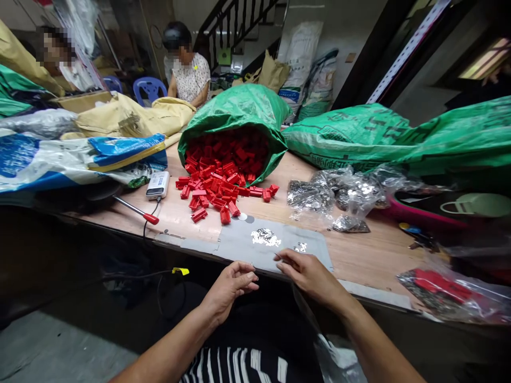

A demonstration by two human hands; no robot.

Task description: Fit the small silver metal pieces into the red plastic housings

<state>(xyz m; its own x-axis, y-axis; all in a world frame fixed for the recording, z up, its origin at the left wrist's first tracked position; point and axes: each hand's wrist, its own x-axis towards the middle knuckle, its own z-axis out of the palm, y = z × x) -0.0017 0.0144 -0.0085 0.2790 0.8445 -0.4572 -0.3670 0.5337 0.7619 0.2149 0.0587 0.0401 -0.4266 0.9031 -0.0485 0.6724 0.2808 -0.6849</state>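
Note:
My left hand (pixel 235 284) is held just off the table's front edge, thumb and fingers closed together in a pinch. Whatever sits at its fingertips is too small to make out. To its right, my right hand (pixel 305 272) pinches a small thin dark piece (pixel 278 256) between thumb and forefinger, over the front of a grey mat (pixel 235 247). On the mat lie a pile of small shiny metal pieces (pixel 265 237) and a smaller cluster of them (pixel 300 247). Behind, red plastic parts (pixel 217 189) spill out of a green woven sack (pixel 243 103).
Clear bags of metal parts (pixel 351 197) lie right of the mat; another bag with red pieces (pixel 447 290) is at the far right. A white power bank (pixel 157 185) and a red-tipped rod (pixel 139 211) lie left. A co-worker (pixel 189 74) sits across the table.

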